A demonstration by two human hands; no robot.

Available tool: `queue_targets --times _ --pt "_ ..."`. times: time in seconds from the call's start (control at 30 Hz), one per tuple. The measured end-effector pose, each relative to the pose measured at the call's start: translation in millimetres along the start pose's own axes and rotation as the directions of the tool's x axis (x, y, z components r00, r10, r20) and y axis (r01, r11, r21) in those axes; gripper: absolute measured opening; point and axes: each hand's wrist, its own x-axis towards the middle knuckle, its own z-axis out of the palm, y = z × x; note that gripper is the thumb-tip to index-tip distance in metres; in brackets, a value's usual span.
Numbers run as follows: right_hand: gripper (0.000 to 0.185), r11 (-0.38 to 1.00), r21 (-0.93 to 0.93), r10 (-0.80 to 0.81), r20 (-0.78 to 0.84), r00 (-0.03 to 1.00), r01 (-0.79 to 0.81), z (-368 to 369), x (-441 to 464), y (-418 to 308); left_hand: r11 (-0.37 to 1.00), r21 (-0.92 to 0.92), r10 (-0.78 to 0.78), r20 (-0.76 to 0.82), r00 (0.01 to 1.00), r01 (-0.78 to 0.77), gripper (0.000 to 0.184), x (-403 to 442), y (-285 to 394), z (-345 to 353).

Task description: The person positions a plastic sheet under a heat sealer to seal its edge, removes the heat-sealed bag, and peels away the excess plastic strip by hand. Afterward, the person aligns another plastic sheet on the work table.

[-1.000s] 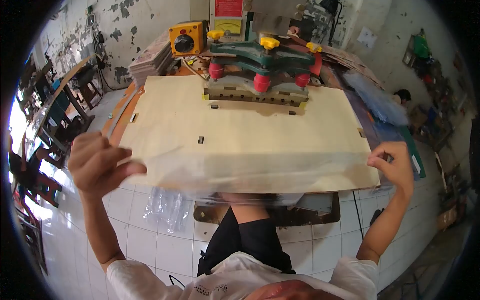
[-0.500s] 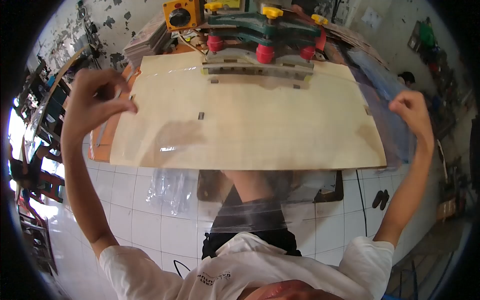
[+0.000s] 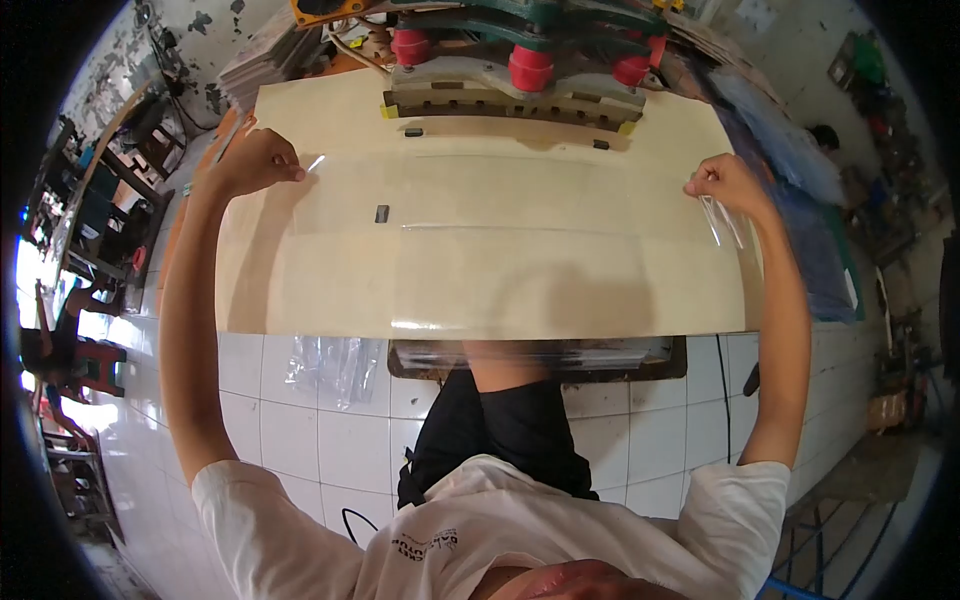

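Observation:
A thin clear plastic sheet (image 3: 520, 255) stretches across a pale yellow board (image 3: 270, 300), with its near part by the board's front edge. At the left, my left hand (image 3: 252, 165) is closed in a pinch on the sheet's edge. On the other side my right hand (image 3: 728, 184) pinches the opposite edge, where the film shows bright creases. Small dark pads (image 3: 382, 214) sit on the board, and a slotted pressing bar (image 3: 510, 108) rests at its back.
Behind the board stands a green clamp frame (image 3: 480, 30) with red knobs (image 3: 530, 68). Stacked sheets (image 3: 270, 60) lie at the back left; bluish plastic film (image 3: 810, 230) is at the right. A clear plastic bag (image 3: 335, 370) hangs below the front edge. A stool (image 3: 100, 368) stands at far left.
Both hands have moved inward and lower over the board, bringing the plastic sheet down onto or close to its surface. The view has tilted, so the clamp frame appears higher.

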Motion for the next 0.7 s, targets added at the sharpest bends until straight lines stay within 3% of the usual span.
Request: queue_targets --times 0.1,0.2,0.27,0.3,0.33,0.37,0.4,0.47,0.53,0.7 --pt "0.031 1.000 -0.016 0.019 0.036 0.999 -0.019 1.8 26.8 19.0 0.999 -0.039 0.034 0.105 0.994 -0.030 0.020 25.2 -15.1 12.2" --pt "0.034 0.997 -0.066 0.036 0.007 0.999 -0.036 0.7 32.5 12.3 0.996 0.084 0.001 0.061 0.998 -0.006 0.019 36.2 -5.9 16.0" --pt "0.036 0.991 -0.119 0.055 -0.026 0.998 -0.058 1.1 34.7 9.4 0.973 0.170 -0.145 -0.081 0.986 0.157 0.020 37.2 16.3 14.7" --pt "0.037 0.992 -0.110 0.064 -0.037 0.997 -0.067 2.6 37.4 14.0 0.939 0.305 -0.156 -0.032 0.987 0.158 0.022 38.9 22.0 14.0" --pt "0.037 0.992 -0.100 0.070 -0.049 0.996 -0.074 3.5 38.8 12.6 0.939 0.304 -0.160 -0.030 0.987 0.161 0.022 34.8 28.3 20.4" --pt "0.037 0.993 -0.099 0.066 -0.047 0.997 -0.071 2.8 38.2 11.8 0.915 0.379 -0.018 -0.308 0.951 0.140 0.027 24.3 36.1 31.3" --pt "0.037 0.980 -0.176 0.082 -0.070 0.994 -0.093 1.5 33.6 2.8 0.878 0.457 0.148 -0.542 0.827 0.142 0.033 12.3 47.4 39.7" --pt "0.037 0.962 -0.244 0.103 -0.099 0.990 -0.124 2.0 27.5 0.3 0.989 0.089 0.144 -0.422 0.895 -0.118 0.045 -9.7 93.0 49.9" --pt "0.037 0.981 -0.171 0.086 -0.071 0.994 -0.097 0.9 24.5 7.1 0.948 -0.019 0.291 -0.361 0.886 -0.319 0.055 -38.5 149.5 68.2" --pt "0.036 0.989 -0.124 0.071 -0.040 0.997 -0.076 -3.1 9.2 9.9 0.949 -0.073 0.297 -0.115 0.948 -0.306 0.073 -71.0 203.0 87.6"
